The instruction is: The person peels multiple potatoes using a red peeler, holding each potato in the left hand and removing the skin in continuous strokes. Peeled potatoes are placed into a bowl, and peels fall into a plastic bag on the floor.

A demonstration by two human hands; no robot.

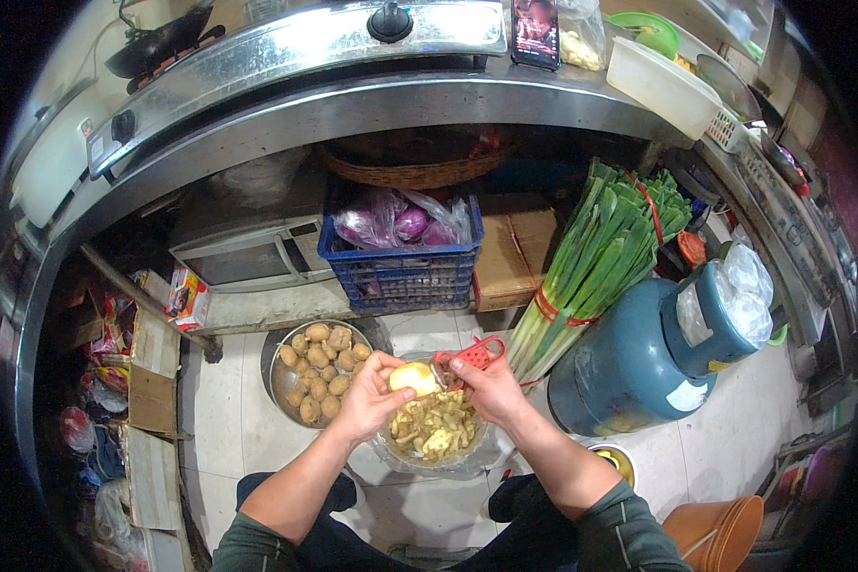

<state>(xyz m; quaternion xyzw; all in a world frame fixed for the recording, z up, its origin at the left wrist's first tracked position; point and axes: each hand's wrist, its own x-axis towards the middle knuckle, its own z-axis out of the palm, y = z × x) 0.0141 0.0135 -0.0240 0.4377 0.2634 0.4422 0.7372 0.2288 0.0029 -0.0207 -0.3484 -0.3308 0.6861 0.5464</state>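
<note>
A pale peeled potato (pixel 412 380) is held between the fingers and thumb of my left hand (pixel 373 397). My right hand (pixel 492 390) grips a red-handled peeler (pixel 480 352), its head close against the potato's right side; whether it touches cannot be told. Beneath both hands, a lined container (pixel 429 468) on the floor holds many potato peelings (pixel 435 427). Left of it stands a round metal bowl (pixel 280 400) of several unpeeled potatoes (pixel 318 387). A metal bowl (pixel 633 468) with yellow pieces in it sits behind my right forearm, partly hidden.
Bundled green leeks (pixel 593 264) lean beside a blue gas cylinder (pixel 615 357). Ahead are a blue crate (pixel 404 275) with purple vegetables, a cardboard box (pixel 511 247) and a microwave (pixel 257 256) under a steel counter (pixel 415 107). Cardboard boxes (pixel 151 400) stand left, an orange bucket (pixel 715 533) lower right.
</note>
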